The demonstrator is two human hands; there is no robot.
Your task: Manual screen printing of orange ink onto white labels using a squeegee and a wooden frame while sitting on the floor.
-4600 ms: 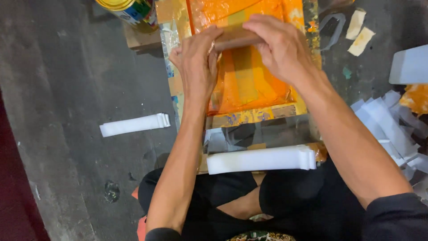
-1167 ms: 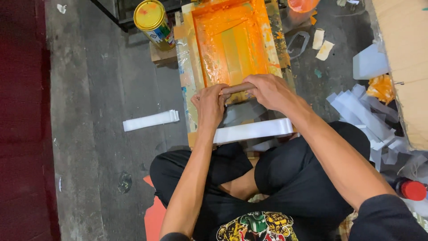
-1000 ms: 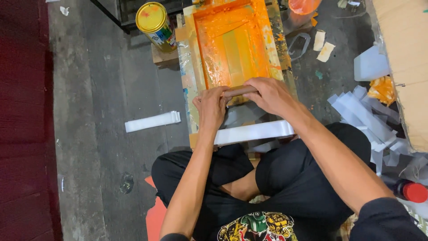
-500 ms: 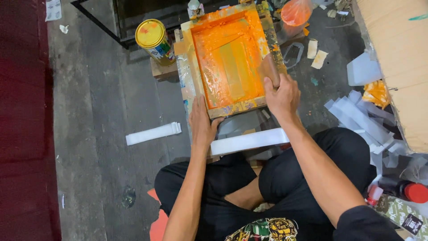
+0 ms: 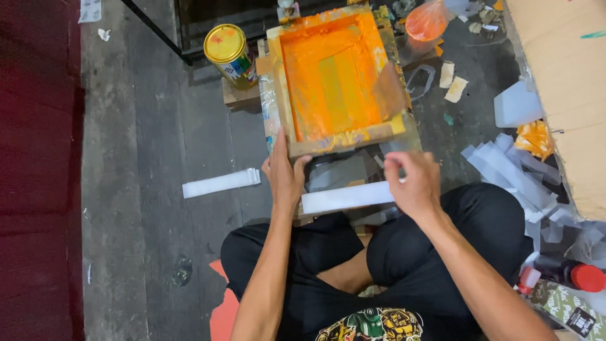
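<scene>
I sit cross-legged on the floor in front of a wooden screen-printing frame (image 5: 341, 143) whose mesh is coated in orange ink. A squeegee (image 5: 389, 89) leans inside its right side. My left hand (image 5: 286, 178) grips the frame's near left corner, thumb on top, and the near edge is tilted up. Under the frame, a white folded strip (image 5: 344, 197) lies across a dark board. My right hand (image 5: 416, 186) rests at the strip's right end, fingers pinched on it.
A yellow-lidded paint can (image 5: 228, 52) stands left of the frame. A second white strip (image 5: 221, 183) lies on the concrete at left. On the right are a heap of white strips (image 5: 505, 170), a cardboard box (image 5: 562, 95), an orange bag (image 5: 426, 22) and a red-capped bottle (image 5: 577, 276).
Both hands pulled the squeegee toward me across the mesh, then left it in the frame. My left hand took the near corner; my right hand dropped from the frame's side to the white strip.
</scene>
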